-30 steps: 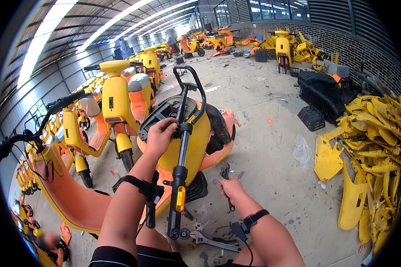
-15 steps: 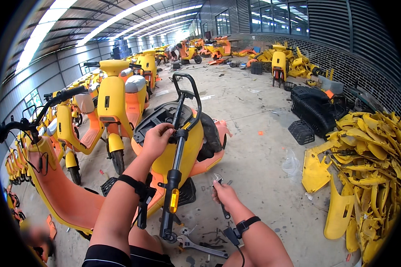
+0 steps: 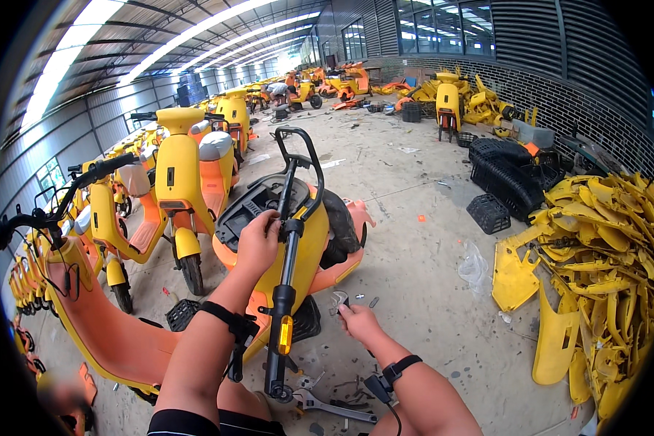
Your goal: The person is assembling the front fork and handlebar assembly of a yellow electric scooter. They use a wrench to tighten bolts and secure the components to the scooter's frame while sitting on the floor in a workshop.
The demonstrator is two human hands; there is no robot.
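Note:
A black front fork with an amber reflector lies slanted across the scooter's yellow rear body. A bent black tube frame rises at its far end. My left hand is closed beside the fork's clamp, fingertips curled in near it; whatever they pinch is too small to make out. Lower down, to the right of the fork, my right hand is wrapped round an adjustable wrench. Its jaw points up and away, apart from the fork; the palm hides most of the handle.
A larger adjustable wrench lies on the floor among small parts by the fork's lower end. Yellow scooters stand in rows at left. Yellow panels are heaped at right, near black baskets. Another person bends over far back.
My right hand has moved slightly left, and the wrench jaw has swung further left. My left hand's fingers have come down a little to the clamp's left side.

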